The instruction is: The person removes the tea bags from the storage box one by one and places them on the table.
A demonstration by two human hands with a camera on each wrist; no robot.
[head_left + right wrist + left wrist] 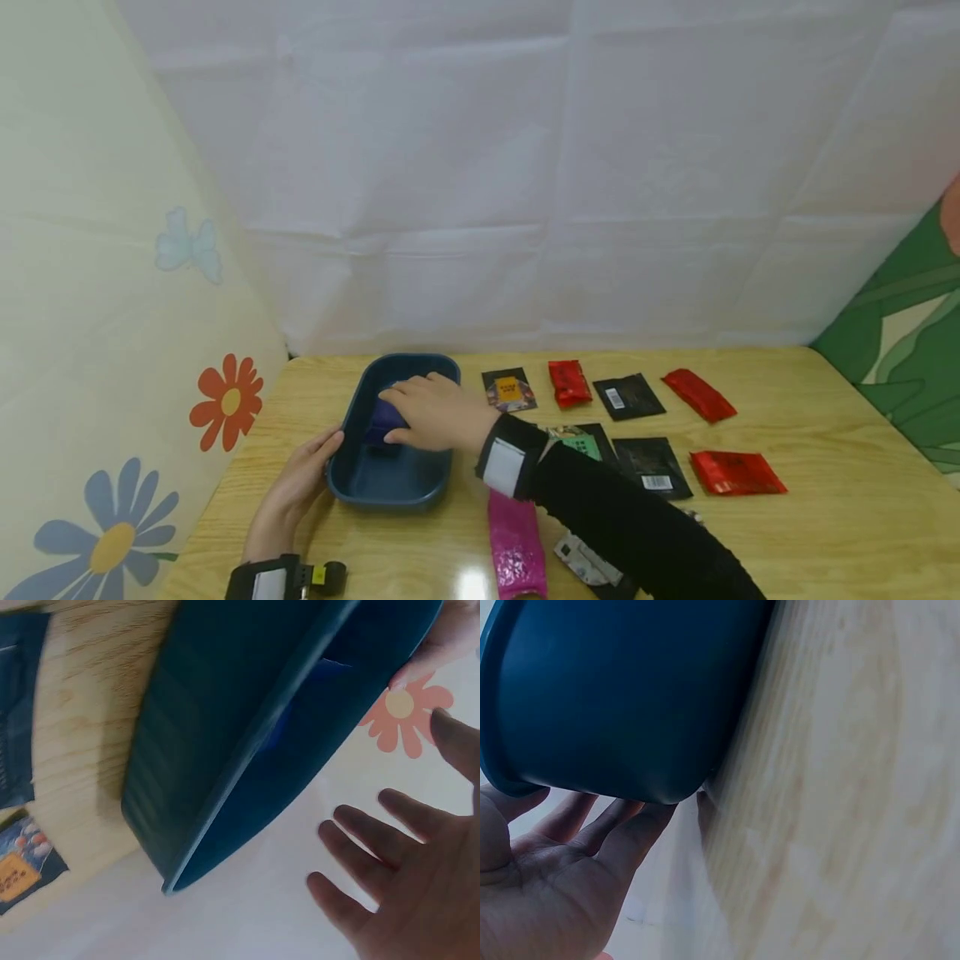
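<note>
Fingers of the left hand (303,475) are lying straight against the tray (352,487) wall; the right hand (431,414) is hovering spread above a purple packet (384,423) inside; likely light, soft, slippery; best pinched at an edge.

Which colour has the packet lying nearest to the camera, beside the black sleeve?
The packet is bright pink and glossy. The head view shows it best.

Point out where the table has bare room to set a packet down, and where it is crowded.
Bare wood lies along the right edge of the table, beyond the red packets, and at the near left beside the left hand. Crowded: the middle, where black packets and a pink packet lie close together by the blue tray, over which the right hand sits.
</note>
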